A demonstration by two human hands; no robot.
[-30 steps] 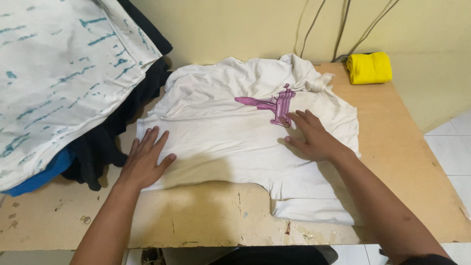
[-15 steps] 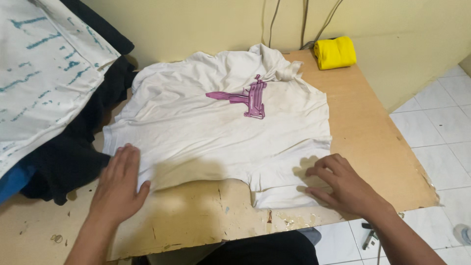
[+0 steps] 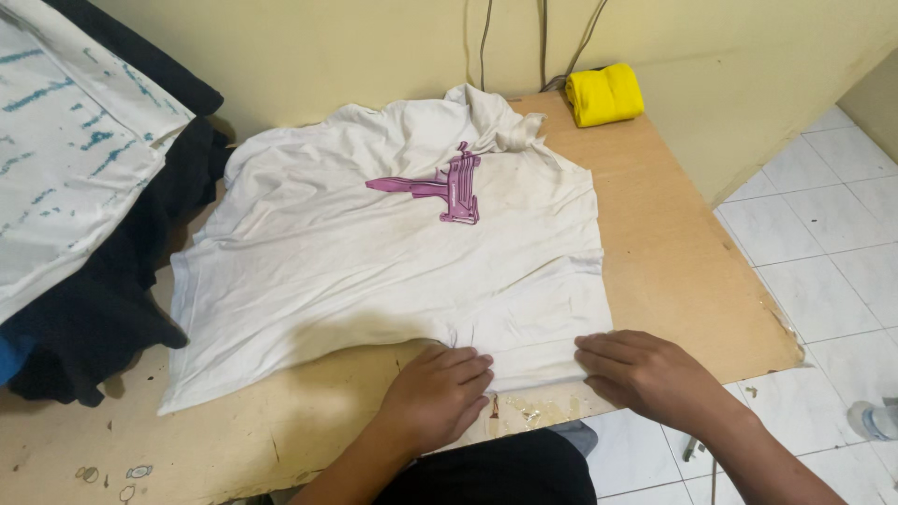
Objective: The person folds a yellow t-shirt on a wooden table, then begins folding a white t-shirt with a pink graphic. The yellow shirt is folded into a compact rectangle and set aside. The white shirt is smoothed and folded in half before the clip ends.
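Head view, lower centre of the frame: the left hand lies knuckles-up with its fingers curled onto the near hem of the white T-shirt, its grip apparently pinching the cloth, though the fingertips are tucked under and a firm hold cannot be confirmed. Just to its right, the right hand presses on the hem's lower right corner, fingers bent and close together; whether its grip actually encloses fabric cannot be told either. The T-shirt lies spread across the middle of the wooden desk, with a purple print near its centre and its far edge bunched towards the wall. A folded yellow cloth sits at the desk's far corner, upper right. A pile of dark and patterned clothes overlaps the desk at the left. Judging from this, a loose pinch could let the hem slip, and the bunched far edge could drag into creases.
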